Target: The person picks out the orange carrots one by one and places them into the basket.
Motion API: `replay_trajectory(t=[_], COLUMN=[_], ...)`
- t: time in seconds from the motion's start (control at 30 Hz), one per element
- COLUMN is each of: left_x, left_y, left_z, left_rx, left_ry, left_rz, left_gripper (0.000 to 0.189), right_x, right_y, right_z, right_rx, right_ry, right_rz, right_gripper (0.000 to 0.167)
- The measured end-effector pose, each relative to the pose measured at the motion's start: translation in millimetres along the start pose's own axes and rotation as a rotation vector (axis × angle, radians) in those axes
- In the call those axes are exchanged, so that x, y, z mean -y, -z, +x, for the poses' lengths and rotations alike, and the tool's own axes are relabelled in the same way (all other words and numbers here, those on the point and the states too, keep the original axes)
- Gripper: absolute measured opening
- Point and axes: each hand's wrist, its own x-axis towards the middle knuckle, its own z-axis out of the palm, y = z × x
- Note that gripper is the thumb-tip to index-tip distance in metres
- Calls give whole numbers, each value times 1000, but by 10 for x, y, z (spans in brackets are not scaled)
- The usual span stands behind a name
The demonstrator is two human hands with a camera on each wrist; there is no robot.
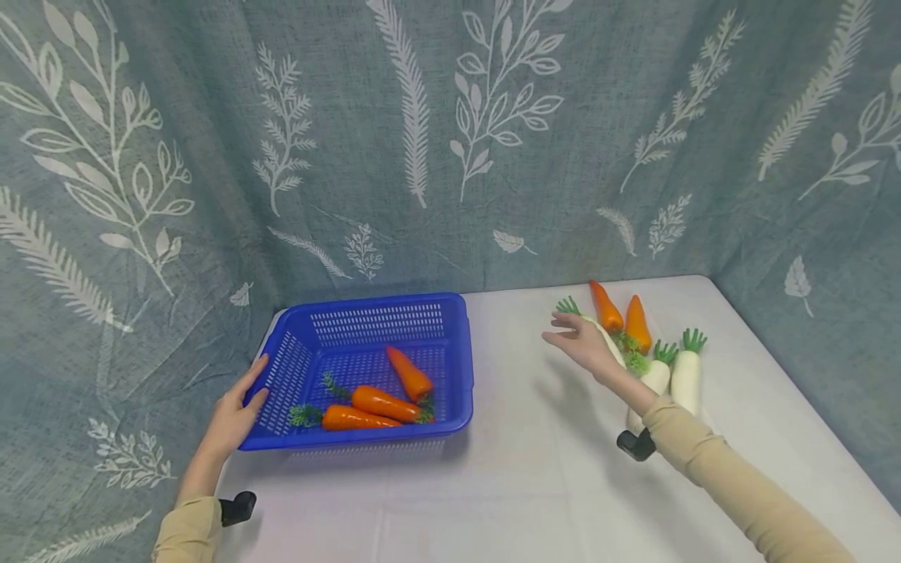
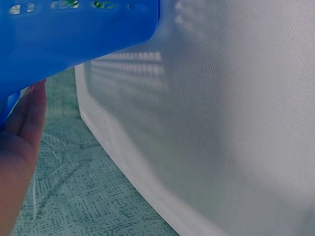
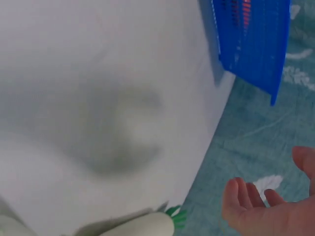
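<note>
My left hand [image 1: 231,418] holds the left rim of a blue plastic basket [image 1: 461,367], thumb over the rim and fingers along the outside. In the left wrist view the fingers [image 2: 34,115] lie against the blue wall, and the thumb is hidden. Inside the basket are three orange carrots [image 1: 383,403] with green tops. Empty and with its fingers apart, my right hand [image 1: 587,348] hovers above the table, partly over a white radish [image 1: 611,341]. Beside it lie two more carrots [image 1: 637,324] and two other white radishes [image 1: 686,379].
A white cloth covers the table [image 1: 507,485]. Behind it hangs a grey-green curtain [image 1: 436,141] with white leaf patterns. Black wrist cameras [image 1: 637,444] are strapped to both arms. The right forearm [image 1: 732,477] passes over part of the radishes.
</note>
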Motion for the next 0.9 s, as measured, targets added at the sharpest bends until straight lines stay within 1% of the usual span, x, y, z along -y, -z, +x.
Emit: replay_trajectory(t=[0.13,0.27,0.43,0.53,0.73,0.9], left_x=[7,26,29,10,1,14], left_y=[9,9,5,9,18,14], left_z=[-3,8,7,-3,-4,0], left_rx=[0,-6,-12,-12,-12,-14], left_ry=[0,-10,-13,-6,-1,-10], left_rz=[-8,-11,-12,-12,-12,-9], left_gripper=[54,54,54,53,54,54], right_x=[-56,-105,-191,-251,-325,-379], right_y=[119,229,354,401,470,509], right_z=[53,117,190,229,287,321], right_rx=[-29,-89,-150,-194,-285,-317], right_ry=[-49,-97,-124,-139,-225,-290], right_rz=[37,55,28,19,5,10], right_gripper=[58,60,61,60,61,61])
